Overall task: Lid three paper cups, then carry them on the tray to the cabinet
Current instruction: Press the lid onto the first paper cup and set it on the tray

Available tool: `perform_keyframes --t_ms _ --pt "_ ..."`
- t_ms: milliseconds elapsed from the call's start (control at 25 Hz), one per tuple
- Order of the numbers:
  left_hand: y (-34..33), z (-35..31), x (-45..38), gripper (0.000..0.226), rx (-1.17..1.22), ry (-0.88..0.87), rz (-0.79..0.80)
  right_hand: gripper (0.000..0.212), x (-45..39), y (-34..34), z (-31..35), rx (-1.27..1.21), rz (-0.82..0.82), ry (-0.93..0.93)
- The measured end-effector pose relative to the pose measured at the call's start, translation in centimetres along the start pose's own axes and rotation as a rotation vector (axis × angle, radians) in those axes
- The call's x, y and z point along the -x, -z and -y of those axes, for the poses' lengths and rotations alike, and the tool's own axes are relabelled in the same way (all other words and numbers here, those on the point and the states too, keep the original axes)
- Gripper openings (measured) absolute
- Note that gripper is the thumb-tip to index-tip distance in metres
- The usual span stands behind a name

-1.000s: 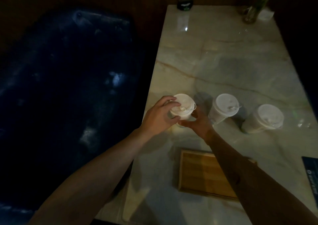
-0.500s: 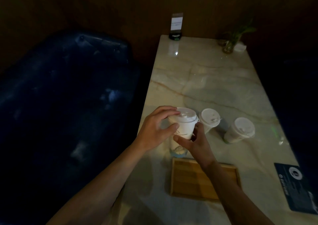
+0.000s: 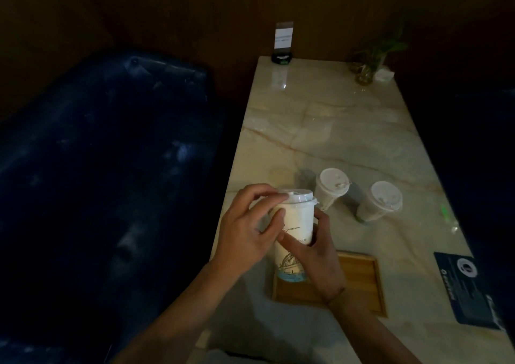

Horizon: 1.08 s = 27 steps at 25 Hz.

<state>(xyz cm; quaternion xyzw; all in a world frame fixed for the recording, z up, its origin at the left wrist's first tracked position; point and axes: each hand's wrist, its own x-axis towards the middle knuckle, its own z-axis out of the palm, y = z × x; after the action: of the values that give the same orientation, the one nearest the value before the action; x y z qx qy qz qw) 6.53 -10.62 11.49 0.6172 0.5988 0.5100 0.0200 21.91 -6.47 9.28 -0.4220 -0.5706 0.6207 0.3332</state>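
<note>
A white paper cup (image 3: pixel 296 219) with a bridge drawing and a white lid is held upright over the far left corner of the wooden tray (image 3: pixel 359 277). My right hand (image 3: pixel 317 255) wraps the cup's side. My left hand (image 3: pixel 248 230) pinches the lid's rim from the left. Whether the cup's base touches the tray I cannot tell. Two more lidded cups stand on the marble table (image 3: pixel 334 129) beyond the tray: the middle cup (image 3: pixel 330 188) and the right cup (image 3: pixel 380 205).
A dark blue padded seat (image 3: pixel 106 168) runs along the table's left edge. At the far end stand a card holder (image 3: pixel 282 43) and a small plant in a glass (image 3: pixel 367 65). A dark leaflet (image 3: pixel 468 285) lies at the near right.
The cup has been lifted off the table and brought nearer, over the tray's corner, with both hands on it. My view has pulled back and up.
</note>
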Motion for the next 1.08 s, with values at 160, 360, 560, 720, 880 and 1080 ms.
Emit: perform_keyframes --t_ms 160,360,560,720,880,1080 --pt "-0.7 -0.5 0.6 0.021 -0.063 -0.035 0.005 0.075 0.4 0.5 0.1 0.079 -0.008 -0.004" --pt "-1.5 -1.1 0.9 0.019 -0.046 0.032 -0.027 0.066 0.5 0.7 0.2 0.122 -0.071 -0.014" --pt "-1.3 -1.8 1.0 0.017 -0.017 0.127 0.004 0.088 0.8 0.4 0.0 0.278 -0.123 -0.017" --pt "-1.3 -2.5 1.1 0.016 -0.007 0.170 0.031 0.070 1.1 0.4 -0.6 0.291 -0.166 0.014" --pt "-1.3 -2.5 1.5 0.017 -0.035 0.173 0.080 0.064 1.3 0.2 -1.0 0.322 -0.173 0.014" --pt "-0.5 -2.0 2.0 0.014 -0.077 0.144 0.104 0.074 1.6 -0.5 -0.9 0.304 -0.116 -0.035"
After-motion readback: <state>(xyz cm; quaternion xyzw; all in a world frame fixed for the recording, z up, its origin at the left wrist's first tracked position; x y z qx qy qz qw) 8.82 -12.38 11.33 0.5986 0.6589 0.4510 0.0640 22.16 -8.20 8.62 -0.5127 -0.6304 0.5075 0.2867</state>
